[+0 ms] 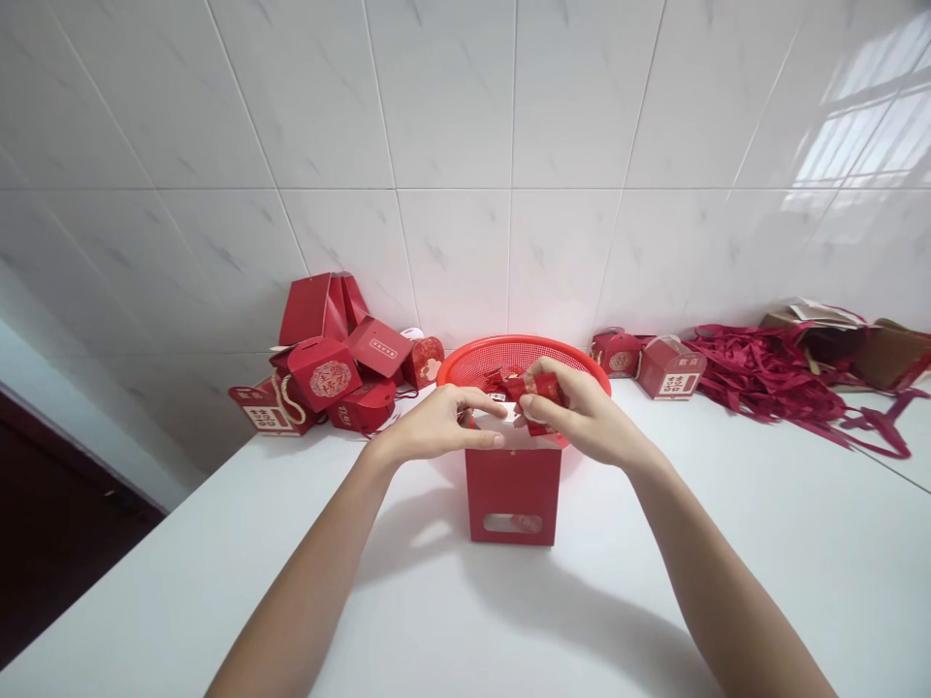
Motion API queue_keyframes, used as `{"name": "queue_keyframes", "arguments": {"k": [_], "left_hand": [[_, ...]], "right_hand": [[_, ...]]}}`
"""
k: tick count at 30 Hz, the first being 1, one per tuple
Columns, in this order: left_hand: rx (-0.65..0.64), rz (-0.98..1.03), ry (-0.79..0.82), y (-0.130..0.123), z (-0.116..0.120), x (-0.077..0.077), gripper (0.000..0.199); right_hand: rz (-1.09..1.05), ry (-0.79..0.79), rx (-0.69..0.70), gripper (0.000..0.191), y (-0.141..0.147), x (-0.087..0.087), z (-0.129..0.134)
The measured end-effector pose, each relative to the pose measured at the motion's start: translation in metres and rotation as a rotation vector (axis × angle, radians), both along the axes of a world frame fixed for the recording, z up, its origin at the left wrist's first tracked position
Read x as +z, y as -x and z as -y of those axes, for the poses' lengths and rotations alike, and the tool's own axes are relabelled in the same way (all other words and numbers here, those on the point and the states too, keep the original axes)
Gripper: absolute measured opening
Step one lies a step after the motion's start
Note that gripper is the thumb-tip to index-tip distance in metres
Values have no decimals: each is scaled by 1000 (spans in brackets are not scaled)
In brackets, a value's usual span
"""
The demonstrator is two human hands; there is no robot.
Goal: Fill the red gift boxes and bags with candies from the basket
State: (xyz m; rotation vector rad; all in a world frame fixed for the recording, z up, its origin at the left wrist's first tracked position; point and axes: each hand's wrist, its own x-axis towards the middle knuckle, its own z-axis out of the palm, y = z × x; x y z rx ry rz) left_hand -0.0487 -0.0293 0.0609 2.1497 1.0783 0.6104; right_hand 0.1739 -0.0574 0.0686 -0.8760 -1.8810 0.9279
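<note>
A red paper box (513, 490) with a small window low on its front stands upright on the white table, its top flaps up and pale inside. My right hand (574, 412) grips red shiny packets (542, 393) above the right side of the box's opening. My left hand (447, 422) is at the left of the opening, thumb and fingers apart, at the box's top edge. Right behind the box sits a red mesh basket (476, 354), with some red packets visible inside. The hands and box hide much of the basket.
Several red boxes (331, 373) are piled at the left against the tiled wall (455, 262). Two small red boxes (673, 368) stand right of the basket. Farther right lie a heap of dark red ribbons (756, 373) and brown bags (891, 354). The white table (407, 620) reaches toward me.
</note>
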Motion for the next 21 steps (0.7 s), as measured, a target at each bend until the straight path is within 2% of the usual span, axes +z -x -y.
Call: {"name": "queue_keyframes", "arguments": {"k": [3,8,13,17,21], "left_hand": [[18,-5,-4,-1,1,1,41],[19,-10,5,-2,2,2,41],[-29,-35,-18,0,0,2,36],[-52,-39,15,4,-2,2,41],[-73,-11,15,6,-1,4,46]], "right_hand": [[-104,-28,-16,11,-1,1,-1],[-108,-89,-27,14,-1,1,-3],[-2,-57,22,12,3,-3,-6],[126,-121,37,9,4,-6,-9],[143,-173,4,10,0,-4,-8]]}}
